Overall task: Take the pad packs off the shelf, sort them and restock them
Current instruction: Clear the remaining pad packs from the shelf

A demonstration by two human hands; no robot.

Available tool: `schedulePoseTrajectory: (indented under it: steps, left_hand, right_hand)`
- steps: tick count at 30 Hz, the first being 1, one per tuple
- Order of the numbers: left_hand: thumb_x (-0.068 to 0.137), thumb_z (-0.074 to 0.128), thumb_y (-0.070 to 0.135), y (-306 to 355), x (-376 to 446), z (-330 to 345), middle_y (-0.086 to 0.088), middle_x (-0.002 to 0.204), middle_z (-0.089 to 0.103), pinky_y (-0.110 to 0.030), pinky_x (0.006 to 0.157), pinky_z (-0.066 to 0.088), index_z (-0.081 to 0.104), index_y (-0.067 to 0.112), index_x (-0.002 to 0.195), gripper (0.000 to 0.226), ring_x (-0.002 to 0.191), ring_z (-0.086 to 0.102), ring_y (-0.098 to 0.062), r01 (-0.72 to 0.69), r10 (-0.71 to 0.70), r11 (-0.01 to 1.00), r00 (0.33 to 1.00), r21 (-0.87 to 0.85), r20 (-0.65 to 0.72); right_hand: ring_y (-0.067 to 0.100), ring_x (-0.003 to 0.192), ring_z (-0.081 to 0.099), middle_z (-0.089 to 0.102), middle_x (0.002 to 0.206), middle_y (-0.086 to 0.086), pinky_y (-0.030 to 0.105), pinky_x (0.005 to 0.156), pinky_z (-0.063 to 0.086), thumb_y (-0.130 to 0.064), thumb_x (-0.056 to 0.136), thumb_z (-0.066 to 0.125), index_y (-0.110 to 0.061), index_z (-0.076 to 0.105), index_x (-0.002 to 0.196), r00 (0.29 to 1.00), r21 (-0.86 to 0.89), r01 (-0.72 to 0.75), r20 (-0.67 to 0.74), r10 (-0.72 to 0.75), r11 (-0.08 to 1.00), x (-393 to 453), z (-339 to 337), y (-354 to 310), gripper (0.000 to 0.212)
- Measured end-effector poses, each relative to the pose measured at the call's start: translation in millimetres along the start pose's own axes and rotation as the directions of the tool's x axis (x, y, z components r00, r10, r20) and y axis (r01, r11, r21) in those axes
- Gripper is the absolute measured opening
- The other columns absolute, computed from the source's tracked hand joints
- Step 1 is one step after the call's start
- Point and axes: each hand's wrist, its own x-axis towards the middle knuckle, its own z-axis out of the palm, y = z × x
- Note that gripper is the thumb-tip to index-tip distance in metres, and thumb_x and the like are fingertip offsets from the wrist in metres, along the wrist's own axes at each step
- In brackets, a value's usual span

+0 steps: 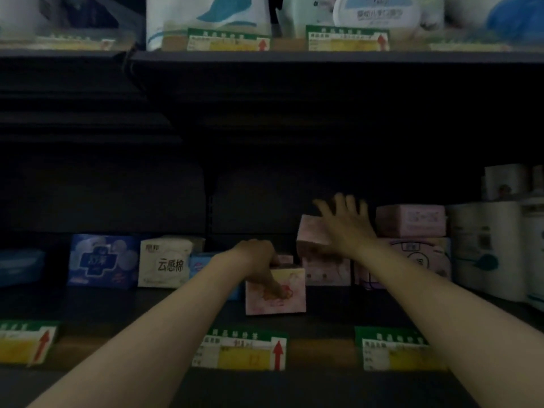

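1. Head view, left side: the left hand (259,260) reaches into the dim shelf (176,301) and grips the front pink pack (275,291) from above, its fingers (276,290) curled down over the pack's front face. This pack stands forward of the others, nearer the shelf edge, which suggests it is the 1 being lifted out or set in place.

2. Head view, right side: the right hand (343,223) lies with straight, spread fingers against a tilted pink pack (312,234) that leans on top of the pink row (326,269). The hand looks flat, pressing, not pinching; probably it steadies the tilted pack so the pile does not slide. The hand is blurred, so the exact contact is uncertain.

3. Head view, other stock: another pink pack (410,220) lies flat atop a wider pack (418,260) to the right. To the left stand a white pack (164,262) and a blue pack (103,260), well apart from the pink group, apparently grouped by kind.

4. Head view, front edge: price labels (241,350) mark the shelf slots.
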Motion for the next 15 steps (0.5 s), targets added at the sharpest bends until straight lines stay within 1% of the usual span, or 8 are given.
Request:
schedulePoseTrajectory:
  steps: [2, 3, 5, 7, 9, 12, 14, 15]
  left_hand:
    - [0.074, 0.072, 0.049, 2, -2, 1, -0.001, 0.109, 0.067, -0.028, 0.074, 0.048, 0.066, 0.015, 0.113, 0.052, 0.094, 0.062, -0.019, 0.003, -0.002, 1.000, 1.000, 0.008, -0.013]
    - [0.074, 0.073, 0.049, 4, -2, 2, -0.002, 0.109, 0.067, -0.029, 0.076, 0.049, 0.066, 0.015, 0.114, 0.053, 0.095, 0.062, -0.019, 0.011, -0.011, 1.000, 1.000, 0.015, -0.015]
    - [0.074, 0.073, 0.048, 6, -4, 2, -0.003, 0.113, 0.065, -0.031, 0.083, 0.050, 0.064, 0.014, 0.116, 0.055, 0.100, 0.061, -0.021, 0.033, -0.033, 0.999, 0.999, 0.025, -0.018]
    - [0.075, 0.072, 0.048, 9, -5, 3, -0.005, 0.118, 0.063, -0.031, 0.086, 0.049, 0.061, 0.012, 0.120, 0.059, 0.105, 0.059, -0.022, 0.057, -0.056, 0.998, 0.998, 0.037, -0.021]
    - [0.076, 0.071, 0.048, 14, -6, 5, -0.006, 0.123, 0.059, -0.031, 0.087, 0.047, 0.056, 0.012, 0.125, 0.063, 0.110, 0.057, -0.024, 0.090, -0.089, 0.995, 0.996, 0.052, -0.023]
    - [0.076, 0.070, 0.050, 16, -16, 6, -0.006, 0.125, 0.058, -0.030, 0.087, 0.046, 0.054, 0.014, 0.126, 0.063, 0.111, 0.055, -0.024, 0.139, -0.135, 0.988, 0.989, 0.075, -0.056]
    - [0.075, 0.070, 0.052, 18, -30, 3, -0.006, 0.126, 0.056, -0.034, 0.092, 0.047, 0.052, 0.018, 0.128, 0.066, 0.113, 0.053, -0.025, 0.182, -0.176, 0.983, 0.953, -0.002, -0.245]
    - [0.074, 0.070, 0.053, 21, -42, -2, -0.009, 0.127, 0.053, -0.037, 0.094, 0.045, 0.049, 0.017, 0.129, 0.069, 0.116, 0.049, -0.028, 0.202, -0.222, 0.975, 0.888, -0.091, -0.402]
  right_hand:
    - [0.037, 0.142, 0.003, 0.001, 0.156, 0.012, 0.053, 0.113, 0.002, -0.054, 0.080, 0.061, -0.029, -0.006, 0.149, 0.988, -0.007, 0.038, 0.151, -0.037, 0.999, -4, 6, -2, 0.100]
    - [0.037, 0.142, 0.004, 0.002, 0.156, 0.011, 0.053, 0.113, 0.003, -0.050, 0.085, 0.058, -0.029, -0.005, 0.149, 0.976, 0.008, 0.038, 0.216, -0.039, 0.999, -6, 10, -3, 0.092]
    - [0.033, 0.139, 0.021, 0.017, 0.154, 0.010, 0.048, 0.112, 0.018, -0.036, 0.090, 0.056, -0.025, 0.006, 0.149, 0.947, 0.080, 0.024, 0.316, -0.048, 0.997, -9, 15, -3, 0.078]
    - [0.031, 0.133, 0.035, 0.029, 0.148, 0.010, 0.043, 0.106, 0.033, -0.030, 0.087, 0.061, -0.024, 0.010, 0.148, 0.932, 0.156, 0.015, 0.354, -0.071, 0.988, -15, 13, -2, 0.079]
    - [0.031, 0.127, 0.043, 0.037, 0.144, 0.010, 0.041, 0.102, 0.040, -0.036, 0.083, 0.064, -0.025, 0.008, 0.148, 0.949, 0.244, -0.004, 0.308, -0.073, 0.970, -24, 3, -1, 0.086]
    - [0.031, 0.126, 0.045, 0.040, 0.143, 0.010, 0.043, 0.100, 0.043, -0.046, 0.077, 0.068, -0.023, 0.010, 0.148, 0.982, 0.448, -0.059, 0.185, -0.028, 0.892, -41, -19, -8, 0.095]
    - [0.031, 0.126, 0.045, 0.041, 0.143, 0.010, 0.041, 0.100, 0.042, -0.050, 0.076, 0.069, -0.021, 0.013, 0.147, 0.996, 0.572, -0.071, 0.081, 0.030, 0.817, -54, -33, -13, 0.095]
    - [0.031, 0.126, 0.045, 0.042, 0.142, 0.010, 0.039, 0.100, 0.042, -0.051, 0.076, 0.069, -0.019, 0.015, 0.147, 0.997, 0.654, -0.065, 0.003, 0.083, 0.754, -61, -42, -16, 0.095]
